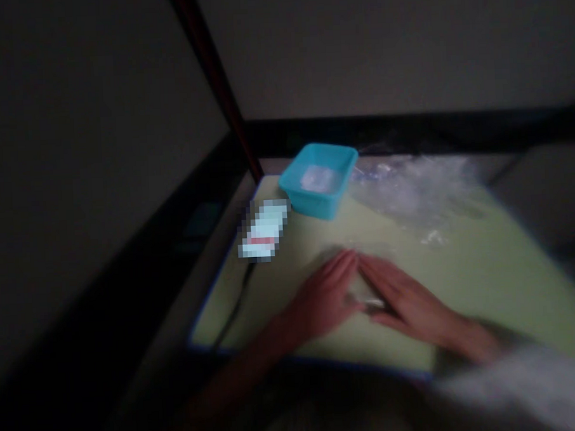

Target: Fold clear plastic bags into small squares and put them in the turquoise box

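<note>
1. Head view, dim and blurred: a small flat pale piece (370, 299) lies on the pale green mat (462, 297), near its front edge, just behind where the two hands' fingertips come together.
2. It sits in the gap between the palms, partly under the inner edge of the right hand (408, 302) and just beside the left hand (325, 298). The right hand is the nearer and seems to touch it. Its long axis appears to run along the right hand's fingers, slanting a little toward the person, though the blur leaves this uncertain.
3. Both hands lie palm down on the mat with fingers straight and held together. The fingertips (349, 258) meet in a point away from the person, and neither hand grasps anything.
4. The piece looks thin and greyish-white, perhaps translucent; what it is cannot be told.
5. A white sleeve (528, 376) covers the right forearm, while the left forearm is bare.
6. Farther back, well apart from the hands, a turquoise plastic tub (321, 179) stands at the mat's rear left with something white inside. Crumpled clear plastic (420, 187) lies just to its right.
7. A pixelated white rectangle (264, 229) lies near the tub's front left, and a dark cable (237, 306) runs along the mat's left edge.
</note>
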A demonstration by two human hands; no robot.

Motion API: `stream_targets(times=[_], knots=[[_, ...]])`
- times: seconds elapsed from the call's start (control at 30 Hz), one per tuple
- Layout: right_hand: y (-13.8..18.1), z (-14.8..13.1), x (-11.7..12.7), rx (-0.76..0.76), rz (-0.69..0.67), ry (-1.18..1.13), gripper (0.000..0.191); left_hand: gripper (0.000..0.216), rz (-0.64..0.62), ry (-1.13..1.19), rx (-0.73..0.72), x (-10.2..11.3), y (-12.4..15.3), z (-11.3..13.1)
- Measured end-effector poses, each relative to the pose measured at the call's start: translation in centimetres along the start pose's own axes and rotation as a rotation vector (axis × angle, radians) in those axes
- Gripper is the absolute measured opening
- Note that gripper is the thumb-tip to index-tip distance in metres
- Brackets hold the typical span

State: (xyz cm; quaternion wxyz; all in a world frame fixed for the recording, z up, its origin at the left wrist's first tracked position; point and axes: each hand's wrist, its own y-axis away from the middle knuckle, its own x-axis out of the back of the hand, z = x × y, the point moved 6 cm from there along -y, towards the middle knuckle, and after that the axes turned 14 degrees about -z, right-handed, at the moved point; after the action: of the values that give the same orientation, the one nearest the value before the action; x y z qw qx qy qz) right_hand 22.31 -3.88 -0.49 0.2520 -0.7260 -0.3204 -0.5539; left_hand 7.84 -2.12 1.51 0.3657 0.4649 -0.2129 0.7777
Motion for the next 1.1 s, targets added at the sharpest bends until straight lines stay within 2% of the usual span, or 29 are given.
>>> stream_targets(times=[0.1, 0.23, 0.5, 0.63, 0.7, 0.77, 0.87, 1.0, 1.1], knots=[[0.1, -0.5, -1.3, 0.009, -0.066, 0.084, 0.089, 0.076, -0.097, -0.1, -0.075, -2.0, -0.1, 0.5], [0.7, -0.5, -1.5, -0.019, -0.059, 0.137, 0.089, 0.079, -0.111, -0.155, -0.071, -3.6, 0.6, -0.4], [1.5, -0.1, -1.6, -0.022, -0.05, 0.154, 0.087, 0.074, -0.111, -0.187, -0.051, -3.6, 1.3, -0.7], [1.9, 0.7, -1.2, -0.039, -0.057, 0.081, 0.084, 0.075, -0.097, -0.167, -0.064, -3.4, 1.6, -1.0], [2.3, 1.0, -0.6, -0.02, -0.031, 0.011, 0.076, 0.076, -0.072, -0.146, -0.067, -3.1, 1.7, -1.4], [3.0, 1.2, 0.1, 0.021, 0.018, -0.024, 0.058, 0.073, -0.029, -0.126, -0.053, -2.8, 1.9, -1.8], [3.9, 1.1, 1.0, 0.067, 0.073, 0.075, 0.029, 0.062, 0.037, -0.113, -0.036, -2.2, 2.3, -2.3], [4.2, 0.3, 0.9, 0.107, -0.003, 0.346, 0.027, 0.05, 0.067, -0.124, -0.044, -1.8, 2.6, -2.2], [3.9, 0.1, 0.7, 0.098, -0.022, 0.443, 0.026, 0.049, 0.075, -0.142, -0.039, -1.7, 2.7, -2.1]])
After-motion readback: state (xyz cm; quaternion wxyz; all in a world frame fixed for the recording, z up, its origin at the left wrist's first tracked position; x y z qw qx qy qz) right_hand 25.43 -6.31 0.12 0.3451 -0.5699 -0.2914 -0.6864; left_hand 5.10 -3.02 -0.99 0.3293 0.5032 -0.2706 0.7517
